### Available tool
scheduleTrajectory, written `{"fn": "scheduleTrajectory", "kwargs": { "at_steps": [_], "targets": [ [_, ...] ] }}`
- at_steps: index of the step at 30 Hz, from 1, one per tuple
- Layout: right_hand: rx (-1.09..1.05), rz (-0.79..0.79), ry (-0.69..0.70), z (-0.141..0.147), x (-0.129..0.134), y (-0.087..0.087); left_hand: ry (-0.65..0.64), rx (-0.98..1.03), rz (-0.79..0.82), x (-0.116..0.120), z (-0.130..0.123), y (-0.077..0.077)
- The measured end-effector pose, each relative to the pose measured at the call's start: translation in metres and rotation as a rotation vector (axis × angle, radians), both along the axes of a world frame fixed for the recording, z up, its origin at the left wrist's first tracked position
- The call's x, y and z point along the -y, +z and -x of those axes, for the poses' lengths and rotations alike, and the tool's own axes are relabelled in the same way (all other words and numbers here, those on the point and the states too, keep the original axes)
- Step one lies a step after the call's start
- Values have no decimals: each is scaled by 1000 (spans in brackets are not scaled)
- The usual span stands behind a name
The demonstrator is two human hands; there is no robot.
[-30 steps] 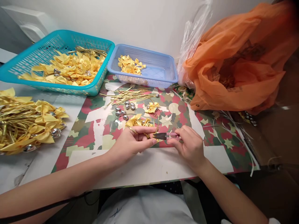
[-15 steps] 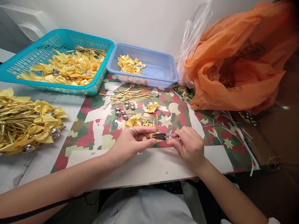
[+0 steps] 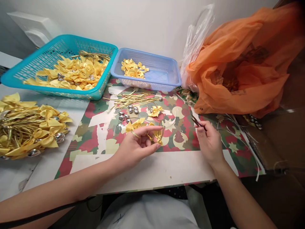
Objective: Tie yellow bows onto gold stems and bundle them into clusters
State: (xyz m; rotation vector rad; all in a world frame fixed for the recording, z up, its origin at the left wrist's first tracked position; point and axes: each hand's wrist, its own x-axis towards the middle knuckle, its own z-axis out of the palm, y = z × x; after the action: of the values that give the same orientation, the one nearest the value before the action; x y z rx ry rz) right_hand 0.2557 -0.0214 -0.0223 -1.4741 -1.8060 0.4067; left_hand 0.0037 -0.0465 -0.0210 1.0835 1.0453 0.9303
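The left hand (image 3: 139,143) is partly closed, its thumb and fingertips drawn toward each other around a small gold bow piece (image 3: 158,137) with gold cord, while a loop of gold cord also runs round one of its fingers; how much of the bow piece lies within the grip is hidden by the fingers. The right hand (image 3: 209,141), well apart from the left, is closed round the thread snips (image 3: 199,123), thumb on the near side, with the dark blades poking out toward the upper left and pointing away from the bow piece. Just beyond the left hand's fingers lie loose yellow bows (image 3: 136,124), partly covered by that hand. Past them, on the camouflage-patterned sheet (image 3: 176,109), sit a small cluster of silver beads (image 3: 132,109) and, to its right, a single yellow bow (image 3: 156,111) with a silver bead beside it. Farther out is a spread of gold cords (image 3: 133,99) lying across one another. Behind these stands a light blue basket (image 3: 172,83) with yellow bows gathered in its left part, and next to it on the left is a larger turquoise basket (image 3: 91,93) heaped with yellow bows, silver beads and gold cords. At the far left of the table lies a big bundle of finished-looking bows (image 3: 47,125) with gold stems and silver beads. Over on the right, a clear plastic bag (image 3: 196,35) stands against an open orange plastic bag (image 3: 224,98), and thin white strips (image 3: 246,143) trail over the sheet below it.
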Motion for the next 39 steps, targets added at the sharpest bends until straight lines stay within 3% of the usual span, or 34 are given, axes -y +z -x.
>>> {"fn": "scheduleTrajectory", "kwargs": {
  "at_steps": [6, 9, 16, 19, 21, 23, 25, 27, 31, 35, 39],
  "targets": [
    [-16, 107, 202, 8, 7, 4, -47, -5, -21, 0, 0, -3],
    [57, 97, 220, 10, 6, 5, -53, -24, -26, 0, 1, -2],
    [522, 30, -91, -10, -8, -16, -59, -18, -44, 1, 2, -1],
    [596, -28, -153, -10, -8, -16, -63, -25, -58, 1, 2, -2],
    [525, -89, -118, -1, -6, -7, -65, -38, -80, 2, 2, -3],
    [324, -86, 44, 16, -2, 8, -71, -51, -102, 2, 3, -6],
    [52, 48, 295, 38, 2, 23, -75, -54, -120, 2, 3, -9],
    [-130, 158, 422, 59, 4, 34, -70, -44, -146, 2, 3, -11],
    [-337, 239, 421, 81, -7, 39, -23, -7, -204, 1, 5, -9],
    [-563, 256, 341, 77, -23, 33, 19, 81, -109, -3, 9, -3],
    [-475, 151, 377, 79, -20, 24, 84, 200, 6, -4, 11, 0]
  ]
}}
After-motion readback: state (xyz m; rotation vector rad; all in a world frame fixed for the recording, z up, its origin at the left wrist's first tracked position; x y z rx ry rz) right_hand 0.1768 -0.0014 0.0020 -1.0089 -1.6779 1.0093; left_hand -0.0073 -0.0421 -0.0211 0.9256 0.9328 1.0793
